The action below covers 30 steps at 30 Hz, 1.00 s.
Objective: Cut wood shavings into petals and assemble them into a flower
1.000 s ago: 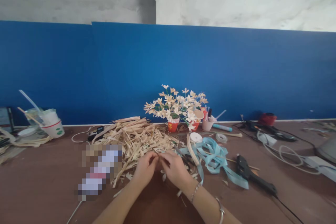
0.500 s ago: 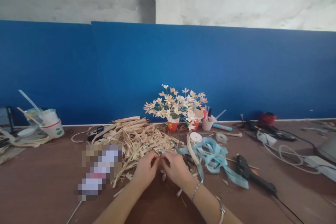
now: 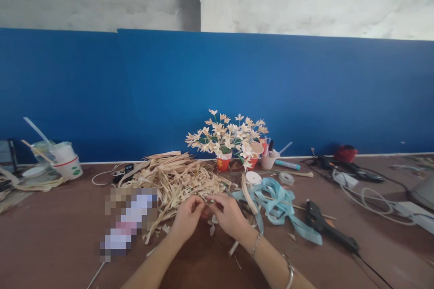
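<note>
Fingertips pinched, my left hand (image 3: 188, 217) is over the near edge of a pile of dry husk strips (image 3: 186, 176). My right hand (image 3: 228, 214) faces it, also pinched, the two sets of fingertips almost meeting. Whatever lies between them is too small and too covered by the fingers to name. Just below the fingertips show small pale petal-like pieces (image 3: 212, 227). Behind the pile stand pale artificial flowers (image 3: 224, 133) in red paper cups (image 3: 223, 164). Light-blue ribbon (image 3: 276, 203) lies in loose loops to the right of my right hand.
A black glue gun (image 3: 330, 228) with a cord rests at the right. Further right are white cables (image 3: 369, 196) and a power strip (image 3: 417, 214). A white spool (image 3: 253, 178) and tape roll (image 3: 286, 178) lie behind the ribbon. A paper bowl (image 3: 69, 167) stands far left; a blurred-out object (image 3: 129, 223) lies nearer.
My right hand has shifted slightly right and its fingers have moved a little. My left hand stays nearly in place, still pinched. Objects on the table look unchanged.
</note>
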Motion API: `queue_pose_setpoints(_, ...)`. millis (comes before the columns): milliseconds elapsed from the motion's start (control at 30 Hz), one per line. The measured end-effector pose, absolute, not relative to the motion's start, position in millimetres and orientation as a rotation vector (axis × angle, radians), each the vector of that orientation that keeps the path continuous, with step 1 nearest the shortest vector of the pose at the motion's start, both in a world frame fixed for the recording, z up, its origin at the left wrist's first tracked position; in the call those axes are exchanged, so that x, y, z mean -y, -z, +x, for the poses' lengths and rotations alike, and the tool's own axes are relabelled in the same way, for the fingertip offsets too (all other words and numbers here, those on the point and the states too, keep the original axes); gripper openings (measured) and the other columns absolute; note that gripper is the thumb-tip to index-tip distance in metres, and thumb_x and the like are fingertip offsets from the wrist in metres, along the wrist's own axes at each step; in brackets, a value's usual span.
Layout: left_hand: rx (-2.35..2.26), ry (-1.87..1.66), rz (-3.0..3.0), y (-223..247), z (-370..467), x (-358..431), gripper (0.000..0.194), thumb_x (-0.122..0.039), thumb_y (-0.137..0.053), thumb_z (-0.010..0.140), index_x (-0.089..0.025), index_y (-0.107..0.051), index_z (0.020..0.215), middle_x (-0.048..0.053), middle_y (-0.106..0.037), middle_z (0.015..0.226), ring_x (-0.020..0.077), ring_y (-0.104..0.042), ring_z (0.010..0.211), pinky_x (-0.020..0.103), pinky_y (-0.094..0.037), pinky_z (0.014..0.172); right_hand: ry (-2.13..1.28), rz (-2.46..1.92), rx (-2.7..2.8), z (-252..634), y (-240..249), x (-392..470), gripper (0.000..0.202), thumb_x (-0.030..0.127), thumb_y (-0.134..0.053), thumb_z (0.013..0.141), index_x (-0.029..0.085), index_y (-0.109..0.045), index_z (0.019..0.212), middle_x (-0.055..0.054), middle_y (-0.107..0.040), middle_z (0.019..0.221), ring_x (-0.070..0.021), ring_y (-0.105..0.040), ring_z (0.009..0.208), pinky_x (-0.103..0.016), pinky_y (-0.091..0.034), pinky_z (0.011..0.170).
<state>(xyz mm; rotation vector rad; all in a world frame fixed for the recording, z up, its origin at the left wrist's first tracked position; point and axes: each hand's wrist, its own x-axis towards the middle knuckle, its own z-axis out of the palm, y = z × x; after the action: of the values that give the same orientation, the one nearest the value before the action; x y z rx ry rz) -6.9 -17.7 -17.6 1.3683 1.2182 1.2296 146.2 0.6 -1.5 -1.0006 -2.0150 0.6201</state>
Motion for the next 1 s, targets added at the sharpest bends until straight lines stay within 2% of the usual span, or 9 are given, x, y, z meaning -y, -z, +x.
queue_pose_setpoints(200, -1.24, -1.248, 1.445, 20.6, -13.8, 14.3, 0.015, -0.031, -0.051, 0.075, -0.017, -0.053, 0.07, -0.001, -0.056, 0.065, 0.0148, -0.057, 0.062, 0.026, -0.047, 0.06, -0.672, -1.004, 2.029, 148.2, 0.4, -1.5, 0.033, 0.007, -0.054, 0.071, 0.017, -0.064, 0.101, -0.005, -0.063, 0.08, -0.0151, -0.057, 0.07, -0.028, -0.047, 0.069)
queue_pose_setpoints(267, -1.271, -1.243, 1.545, 19.7, -13.9, 14.8, 0.014, -0.03, -0.05, 0.076, -0.017, -0.055, 0.072, 0.0, -0.058, 0.067, 0.015, -0.056, 0.064, 0.026, -0.046, 0.062, -0.706, -0.96, 2.02, 146.5, -0.1, 0.2, 0.037, 0.01, -0.06, 0.068, 0.018, -0.062, 0.104, -0.005, -0.063, 0.089, -0.0163, -0.058, 0.078, -0.028, -0.047, 0.073)
queue_pose_setpoints(333, -1.293, -1.228, 1.625, 17.0, -12.5, 16.5, 0.015, -0.029, -0.05, 0.076, -0.016, -0.058, 0.072, 0.001, -0.059, 0.069, 0.0153, -0.055, 0.067, 0.026, -0.044, 0.064, -0.7, -0.913, 2.012, 144.7, -0.6, 1.9, 0.032, 0.013, -0.062, 0.069, 0.019, -0.064, 0.1, -0.005, -0.063, 0.093, -0.0167, -0.057, 0.084, -0.028, -0.045, 0.076)
queue_pose_setpoints(400, -1.293, -1.19, 1.642, 13.1, -10.3, 18.9, 0.018, -0.029, -0.048, 0.077, -0.016, -0.058, 0.071, 0.001, -0.059, 0.066, 0.0149, -0.054, 0.064, 0.025, -0.043, 0.062, -0.668, -0.902, 2.037, 143.6, -0.8, 3.1, 0.019, 0.013, -0.057, 0.075, 0.019, -0.066, 0.089, -0.004, -0.064, 0.082, -0.0151, -0.057, 0.077, -0.025, -0.045, 0.071)
queue_pose_setpoints(500, -1.316, -1.145, 1.633, 7.8, -7.5, 22.2, 0.02, -0.03, -0.047, 0.078, -0.016, -0.057, 0.068, -0.001, -0.056, 0.059, 0.014, -0.051, 0.057, 0.024, -0.042, 0.056, -0.566, -0.945, 2.099, 143.8, -0.2, 4.0, 0.019, 0.011, -0.049, 0.078, 0.018, -0.067, 0.078, -0.002, -0.06, 0.067, -0.013, -0.055, 0.065, -0.022, -0.041, 0.062)
queue_pose_setpoints(767, -1.465, -1.147, 1.852, 8.8, -5.0, 25.5, 0.017, -0.024, -0.046, 0.077, -0.017, -0.058, 0.068, 0.003, -0.062, 0.068, 0.017, -0.055, 0.066, 0.026, -0.042, 0.063, -0.187, -1.151, 2.181, 142.5, 2.3, 7.5, 0.01, 0.011, -0.053, 0.067, 0.017, -0.058, 0.062, 0.0, -0.056, 0.061, -0.0121, -0.049, 0.06, -0.021, -0.033, 0.058)
queue_pose_setpoints(1000, -1.46, -1.176, 1.833, 7.5, -7.3, 24.0, 0.019, -0.028, -0.045, 0.079, -0.017, -0.058, 0.07, 0.004, -0.061, 0.069, 0.0175, -0.056, 0.066, 0.026, -0.042, 0.062, -0.298, -1.173, 2.108, 146.6, 0.3, 3.7, 0.013, 0.009, -0.049, 0.065, 0.017, -0.058, 0.061, 0.001, -0.056, 0.058, -0.011, -0.049, 0.057, -0.02, -0.033, 0.056)
